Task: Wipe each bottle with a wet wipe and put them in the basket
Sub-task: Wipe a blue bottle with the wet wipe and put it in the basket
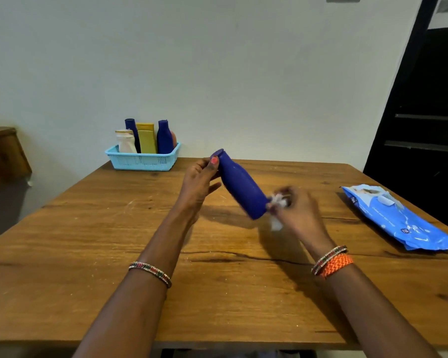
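Left hand (201,178) up over the wooden table (114,254), fingers curled on the cap end of the blue bottle (242,186), tilted in the air. Right hand (296,206) pinching a white wet wipe (277,202) against the bottle's bottom. Light blue basket (142,160) far back, holding other bottles. Blue wipes pack (398,218) lying on the right.

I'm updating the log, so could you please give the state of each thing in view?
Blue bottle: capped, tilted, held off the table.
Wet wipe: crumpled against the bottle's base.
Left hand: grips the bottle's cap end.
Right hand: pinches the wipe.
Basket: holds several upright bottles.
Wipes pack: lying flat.
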